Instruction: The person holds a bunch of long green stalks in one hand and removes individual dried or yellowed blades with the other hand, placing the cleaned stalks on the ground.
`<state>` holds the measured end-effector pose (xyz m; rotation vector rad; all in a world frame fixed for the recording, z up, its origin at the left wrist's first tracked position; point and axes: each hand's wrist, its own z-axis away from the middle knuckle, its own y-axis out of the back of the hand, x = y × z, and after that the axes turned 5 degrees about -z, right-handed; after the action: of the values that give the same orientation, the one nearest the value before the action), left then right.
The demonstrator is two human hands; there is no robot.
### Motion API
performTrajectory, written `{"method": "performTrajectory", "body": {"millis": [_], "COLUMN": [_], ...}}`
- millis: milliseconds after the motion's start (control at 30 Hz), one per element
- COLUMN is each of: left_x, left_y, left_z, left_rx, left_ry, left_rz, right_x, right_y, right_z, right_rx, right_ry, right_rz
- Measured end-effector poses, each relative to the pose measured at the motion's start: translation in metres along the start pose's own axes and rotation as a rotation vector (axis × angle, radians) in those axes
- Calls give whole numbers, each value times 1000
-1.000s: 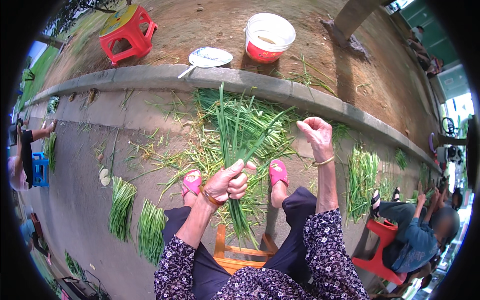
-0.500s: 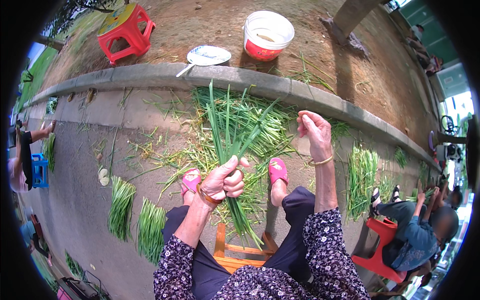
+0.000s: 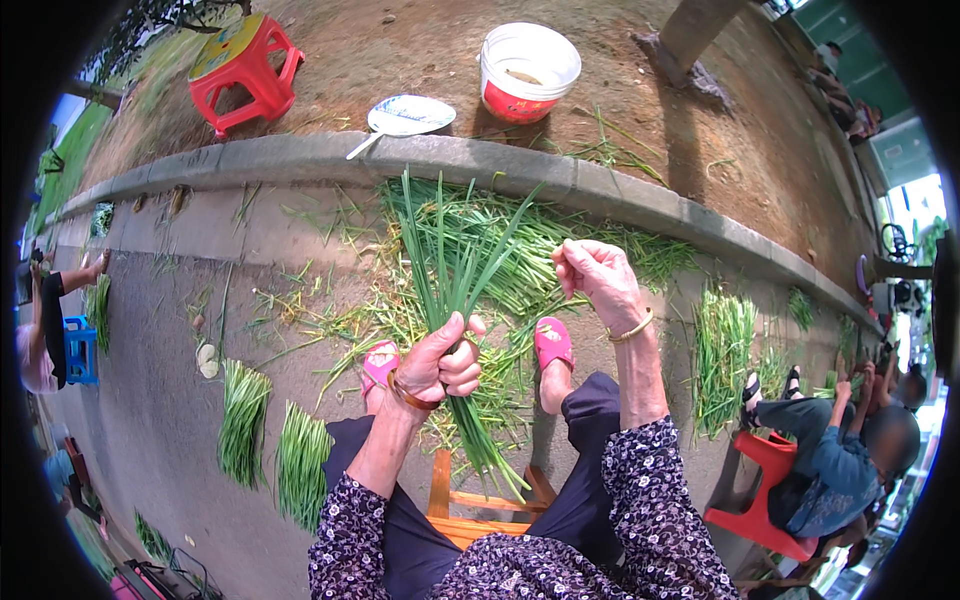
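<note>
Out on the grey pavement [image 3: 170,320], all strewn with green scraps, it's the left hand [image 3: 447,368] clamped round a bunch of long stalks [image 3: 440,285], tops fanning out, lower ends pointing back toward a wooden stool [image 3: 480,527]! And the right hand [image 3: 597,275], apart from the left, has thumb and fingers pinched together; whether anything sits between them, I cannot tell. Beyond them, a broad heap of stalks [image 3: 530,240] lies near the concrete kerb [image 3: 290,155] running right across. Past that, bare brown dirt [image 3: 630,90]: red stool with a yellow top [image 3: 245,75], white-and-red bucket [image 3: 520,104], and a pale hand fan [image 3: 411,115] by the kerb. Two tidy bundles [image 3: 243,420] rest on the pavement to the left, a bigger bundle [image 3: 725,360] to the right. Far right, a person in teal [image 3: 840,475] sits on a red seat [image 3: 768,490]; far left, a blue stool [image 3: 82,350].
</note>
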<state>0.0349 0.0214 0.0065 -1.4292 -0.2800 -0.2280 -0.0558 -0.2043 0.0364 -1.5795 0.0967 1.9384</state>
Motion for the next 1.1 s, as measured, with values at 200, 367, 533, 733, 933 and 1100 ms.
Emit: {"method": "performTrajectory", "body": {"millis": [200, 367, 533, 733, 933, 1100], "left_x": [9, 21, 33, 40, 40, 38], "left_y": [5, 23, 31, 33, 34, 33], "left_z": [-1, 3, 11, 15, 18, 18], "left_rx": [88, 84, 172, 197, 298, 362], "left_ry": [-119, -265, -380, -453, -461, -437], "left_rz": [36, 97, 181, 221, 182, 161], "right_x": [2, 14, 28, 46, 50, 50], "right_y": [-18, -37, -56, -69, -85, -100], "right_z": [3, 8, 16, 29, 35, 43], "right_rx": [-121, -285, -488, -672, -713, -703], "right_ry": [-132, -266, -354, -464, -597, -677], "right_rz": [3, 154, 275, 271, 43, 57]}}
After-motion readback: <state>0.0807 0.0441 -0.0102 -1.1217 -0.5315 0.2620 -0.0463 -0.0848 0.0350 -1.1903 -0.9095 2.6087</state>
